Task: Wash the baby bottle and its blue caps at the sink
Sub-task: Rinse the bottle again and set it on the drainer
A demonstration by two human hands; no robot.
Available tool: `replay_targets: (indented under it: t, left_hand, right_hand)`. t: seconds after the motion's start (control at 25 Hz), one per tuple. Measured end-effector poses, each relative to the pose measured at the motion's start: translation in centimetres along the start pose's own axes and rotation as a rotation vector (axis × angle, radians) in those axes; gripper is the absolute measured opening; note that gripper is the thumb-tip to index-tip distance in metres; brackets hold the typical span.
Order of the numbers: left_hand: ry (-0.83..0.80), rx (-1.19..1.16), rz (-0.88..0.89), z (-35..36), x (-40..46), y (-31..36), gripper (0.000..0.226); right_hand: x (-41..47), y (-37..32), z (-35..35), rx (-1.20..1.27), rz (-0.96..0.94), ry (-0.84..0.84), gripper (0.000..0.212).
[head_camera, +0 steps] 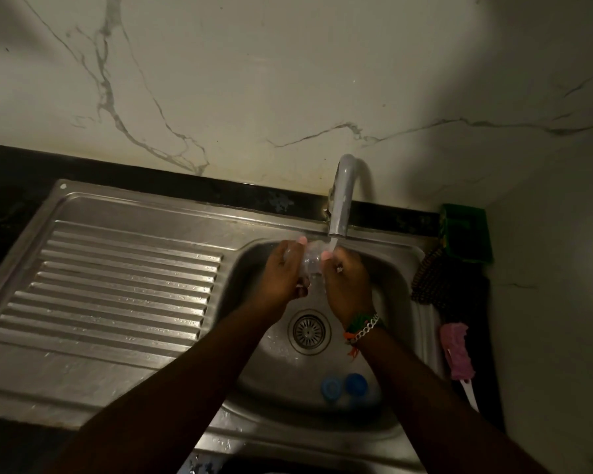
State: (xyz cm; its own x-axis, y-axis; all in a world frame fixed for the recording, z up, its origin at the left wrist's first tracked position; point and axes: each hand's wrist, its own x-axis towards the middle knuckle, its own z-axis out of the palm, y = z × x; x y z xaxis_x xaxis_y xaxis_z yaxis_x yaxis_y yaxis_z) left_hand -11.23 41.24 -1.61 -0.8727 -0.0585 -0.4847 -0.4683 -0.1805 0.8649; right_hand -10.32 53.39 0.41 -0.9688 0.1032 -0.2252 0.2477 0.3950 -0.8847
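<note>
A marble-veined wall [288, 80] rises behind a dark surface [11, 172] that carries a steel sink [396, 268] with a ribbed draining board [117, 289] on its left. A grey tap [341, 196] curves over the basin, and water runs from its spout. Under the stream, the left hand [283, 271] and right hand [348, 285] hold a clear baby bottle [313, 260] between them, each grip curled round one side of it. A chain bracelet [365, 328] circles the right wrist. A pink brush [454, 350] lies on the sink's right edge. Two blue caps [343, 386] sit side by side on the basin floor, nearer than the drain [308, 331].
</note>
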Motion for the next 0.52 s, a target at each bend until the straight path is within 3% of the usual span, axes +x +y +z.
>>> replay_targets:
  t: [0.2, 0.36, 0.44, 0.52]
  left_hand:
    - [-0.008, -0.011, 0.362, -0.6, -0.3, -1.5, 0.018]
    - [-0.006, 0.061, 0.419, -1.2, -0.3, -1.7, 0.025]
    - [-0.030, 0.082, 0.440, -1.3, -0.4, -2.0, 0.023]
    - [-0.084, 0.113, 0.495, -1.3, -0.4, -2.1, 0.022]
  right_hand:
    - [-1.0, -0.7, 1.0, 0.025, -0.041, 0.101, 0.032]
    - [-1.4, -1.1, 0.7, 0.070, -0.113, 0.040, 0.032]
    - [-0.8, -1.5, 0.2, 0.184, 0.022, -0.008, 0.035]
    - [0.3, -1.9, -0.8, 0.325, 0.352, -0.118, 0.034]
